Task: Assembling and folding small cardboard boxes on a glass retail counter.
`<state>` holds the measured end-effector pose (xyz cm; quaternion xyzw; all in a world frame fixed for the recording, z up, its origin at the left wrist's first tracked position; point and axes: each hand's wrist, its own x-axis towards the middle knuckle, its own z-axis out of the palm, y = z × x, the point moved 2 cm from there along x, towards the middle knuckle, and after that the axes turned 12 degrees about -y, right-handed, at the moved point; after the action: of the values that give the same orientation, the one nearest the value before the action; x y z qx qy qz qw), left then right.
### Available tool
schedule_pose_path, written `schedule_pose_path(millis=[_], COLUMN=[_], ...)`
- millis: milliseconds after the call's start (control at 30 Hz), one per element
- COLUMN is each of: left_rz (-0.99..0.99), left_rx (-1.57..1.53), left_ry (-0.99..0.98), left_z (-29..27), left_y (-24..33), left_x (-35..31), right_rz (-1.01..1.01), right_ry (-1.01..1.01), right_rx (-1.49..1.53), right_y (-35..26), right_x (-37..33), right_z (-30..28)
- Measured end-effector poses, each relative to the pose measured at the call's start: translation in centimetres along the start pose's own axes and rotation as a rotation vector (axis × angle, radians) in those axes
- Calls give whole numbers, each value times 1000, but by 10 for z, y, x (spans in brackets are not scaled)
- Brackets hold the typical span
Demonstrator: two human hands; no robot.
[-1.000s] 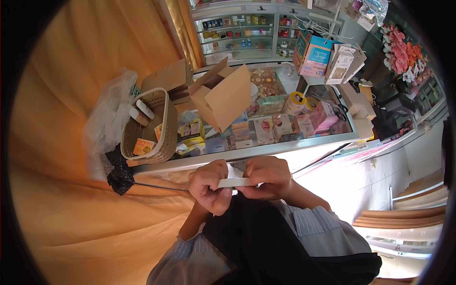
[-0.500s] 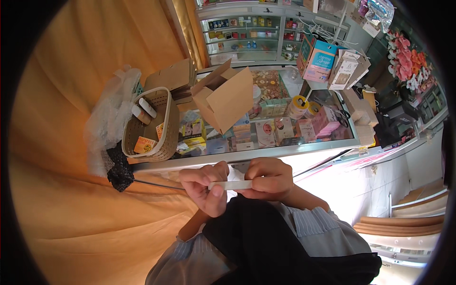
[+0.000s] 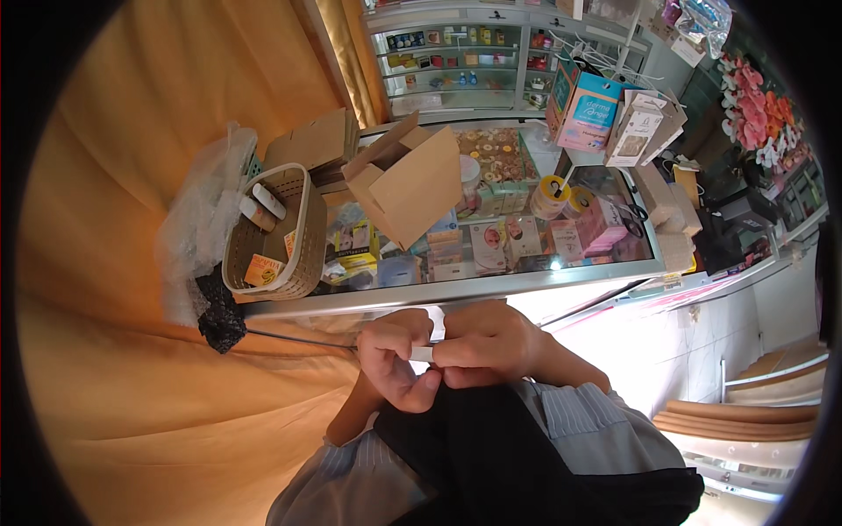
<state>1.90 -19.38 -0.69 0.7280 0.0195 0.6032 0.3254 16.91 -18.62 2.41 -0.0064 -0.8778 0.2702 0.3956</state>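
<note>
In front of my body, below the counter's front edge, both hands are close together on a small, narrow white strip-like thing (image 3: 422, 353). My left hand (image 3: 393, 358) has its fingers curled and closed at the left end of it. Around the right end, my right hand (image 3: 487, 344) is closed with the fingers folded in. Only a short piece of the white thing shows between the two hands; the rest is covered by fingers, and its exact kind cannot be made out.
Beyond my hands is a glass-topped counter (image 3: 579, 278). On it stand a beige basket (image 3: 309, 254) with bottles and small orange boxes, an open cardboard carton (image 3: 419, 195), tape rolls (image 3: 550, 200), black-handled scissors (image 3: 633, 211) and stacked boxes (image 3: 589, 112). An orange curtain (image 3: 114, 263) hangs at left.
My hands have drawn closer together, the left shifting right and slightly down. Less of the white strip shows between them. The view has shifted slightly.
</note>
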Motion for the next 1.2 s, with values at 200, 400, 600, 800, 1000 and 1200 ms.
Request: schedule_pose_path(millis=[200, 400, 600, 800, 1000, 1200], left_rz=[5, -76, -154, -91, -11, 35], left_rx=[-123, -30, 260, 49, -191, -408], left_ry=[199, 318, -109, 181, 438, 571], left_z=[10, 18, 24, 52, 79, 94], left_y=[-8, -24, -37, -62, -76, -85], left_x=[7, 27, 61, 61, 65, 64], right_rz=[-92, -42, -80, -82, -139, -192], right_ry=[180, 318, 180, 265, 321, 344], right_rx=[-87, -154, -94, -121, -113, -79], right_y=[15, 31, 34, 35, 41, 42], right_x=[-10, -22, -28, -41, -57, -70], right_z=[-9, -34, -73, -94, -109, -116])
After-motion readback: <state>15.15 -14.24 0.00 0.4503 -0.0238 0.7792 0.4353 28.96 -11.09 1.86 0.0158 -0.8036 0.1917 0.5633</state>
